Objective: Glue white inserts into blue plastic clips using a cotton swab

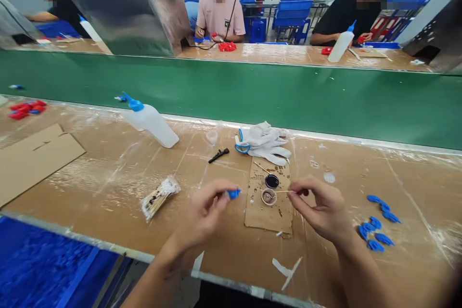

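Note:
Between the thumb and fingers of my left hand is a small blue plastic piece. My right hand pinches a thin cotton swab, its far end over a small clear cup. Just behind that cup is a cup of dark liquid. Both cups rest on a stained piece of cardboard, with another stick lying at its back. Several more blue pieces lie on the table to the right of my right hand.
A white glove lies behind the cardboard, near a black pen-like tool. Left are a bag of swabs, a squeeze bottle, cardboard sheets and red pieces. A green belt runs behind; people sit beyond.

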Motion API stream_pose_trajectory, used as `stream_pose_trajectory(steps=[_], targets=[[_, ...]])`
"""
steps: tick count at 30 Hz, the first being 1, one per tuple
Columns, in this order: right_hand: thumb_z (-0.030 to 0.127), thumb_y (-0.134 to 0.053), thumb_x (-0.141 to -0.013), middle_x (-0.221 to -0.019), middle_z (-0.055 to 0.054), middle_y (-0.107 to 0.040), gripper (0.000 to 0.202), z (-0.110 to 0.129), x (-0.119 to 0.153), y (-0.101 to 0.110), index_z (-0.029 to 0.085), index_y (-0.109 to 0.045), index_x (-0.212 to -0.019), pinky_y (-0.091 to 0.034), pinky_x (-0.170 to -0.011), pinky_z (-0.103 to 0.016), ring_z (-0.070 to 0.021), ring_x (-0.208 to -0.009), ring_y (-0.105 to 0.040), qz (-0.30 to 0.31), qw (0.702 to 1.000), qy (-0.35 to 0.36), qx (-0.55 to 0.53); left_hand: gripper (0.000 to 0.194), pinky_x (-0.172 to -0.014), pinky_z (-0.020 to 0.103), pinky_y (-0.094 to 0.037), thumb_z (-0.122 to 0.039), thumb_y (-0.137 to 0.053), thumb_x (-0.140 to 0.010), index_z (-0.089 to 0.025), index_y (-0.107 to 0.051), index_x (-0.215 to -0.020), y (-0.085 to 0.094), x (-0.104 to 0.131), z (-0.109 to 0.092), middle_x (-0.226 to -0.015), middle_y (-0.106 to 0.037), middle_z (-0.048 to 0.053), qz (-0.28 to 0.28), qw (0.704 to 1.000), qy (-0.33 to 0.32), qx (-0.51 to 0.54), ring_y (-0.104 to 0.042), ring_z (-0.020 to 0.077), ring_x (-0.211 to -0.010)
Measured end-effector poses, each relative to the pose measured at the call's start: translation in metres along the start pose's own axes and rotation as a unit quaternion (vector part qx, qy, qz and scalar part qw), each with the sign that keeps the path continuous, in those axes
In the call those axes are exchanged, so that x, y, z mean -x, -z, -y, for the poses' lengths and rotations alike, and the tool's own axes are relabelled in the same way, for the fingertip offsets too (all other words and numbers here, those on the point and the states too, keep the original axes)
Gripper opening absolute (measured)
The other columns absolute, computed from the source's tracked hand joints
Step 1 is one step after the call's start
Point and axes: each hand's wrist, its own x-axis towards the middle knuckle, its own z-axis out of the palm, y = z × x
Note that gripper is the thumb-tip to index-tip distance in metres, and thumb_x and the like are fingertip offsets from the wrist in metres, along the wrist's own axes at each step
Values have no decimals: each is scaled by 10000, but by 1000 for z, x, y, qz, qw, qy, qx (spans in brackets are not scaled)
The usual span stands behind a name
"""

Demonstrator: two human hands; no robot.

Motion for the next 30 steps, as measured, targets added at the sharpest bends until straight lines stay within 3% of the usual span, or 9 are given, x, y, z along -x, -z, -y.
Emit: stream_pose_trajectory(steps=[3, 6, 8, 11, 16, 21, 24, 27, 30], targets=[[94, -618, -947, -823, 1, -673, 135, 4, -6, -8, 228, -623, -933, -493, -666, -256, -140, -732, -624, 53, 998, 27, 26, 189, -742, 229, -573, -268, -764, -869, -213, -771, -1049, -10, -34, -4, -975, -796, 59, -64, 968, 108, 219, -714, 139, -835], [99, -595, -956, -786, 0, -651, 125, 3, -9, -15, 213, -623, -911, -470, -648, -260, -143, -708, -605, 96, 993, 35, 61, 326, -757, 211, -565, -207, -899, -701, -203, -781, -1005, -19, -62, -3, -934, -779, 43, -58, 940, 119, 313, -698, 132, -846], [88, -576, -955, -779, -3, -643, 142, 1, -9, -19, 209, -622, -896, -460, -650, -266, -149, -714, -597, 120, 989, 43, 78, 333, -748, 213, -565, -211, -916, -687, -207, -788, -994, -23, -70, 1, -923, -771, 39, -59, 948, 87, 301, -693, 134, -844], [61, -554, -950, -788, -4, -642, 170, -2, -8, -25, 208, -613, -891, -452, -664, -266, -151, -729, -588, 135, 986, 57, 83, 293, -712, 232, -572, -318, -859, -797, -213, -792, -1062, -25, -66, 12, -915, -768, 44, -57, 963, 45, 258, -684, 126, -763], [51, -551, -953, -787, 0, -638, 175, -4, -7, -29, 209, -612, -904, -444, -667, -263, -145, -726, -581, 139, 986, 54, 68, 283, -713, 216, -585, -380, -733, -929, -203, -756, -1149, -22, -54, 21, -865, -750, 28, -51, 973, 35, 223, -692, 103, -709], [69, -569, -948, -774, 6, -639, 151, -5, -8, -25, 207, -614, -904, -443, -650, -262, -138, -702, -579, 149, 986, 32, 67, 313, -754, 233, -622, -233, -817, -825, -187, -682, -1104, -24, -55, 15, -952, -774, 51, -62, 966, 48, 246, -741, 137, -816], [81, -573, -952, -770, 2, -635, 140, -4, -9, -25, 203, -617, -898, -449, -645, -262, -135, -693, -579, 138, 988, 26, 70, 243, -737, 213, -627, -168, -839, -775, -171, -707, -979, -26, -55, 13, -941, -786, 57, -61, 966, 55, 244, -746, 140, -834], [71, -570, -941, -765, 6, -645, 152, -2, -8, -24, 205, -614, -886, -458, -642, -262, -130, -687, -590, 143, 988, 25, 52, 266, -729, 212, -641, -144, -860, -748, -177, -750, -988, -27, -54, 14, -987, -800, 60, -60, 967, 56, 242, -757, 141, -835], [71, -614, -920, -777, 12, -662, 150, -2, -6, -18, 217, -626, -888, -466, -624, -254, -125, -683, -601, 111, 993, -22, 11, 240, -787, 215, -647, -120, -860, -751, -193, -779, -965, -28, -53, 14, -1072, -804, 64, -53, 970, 29, 236, -770, 156, -936]])
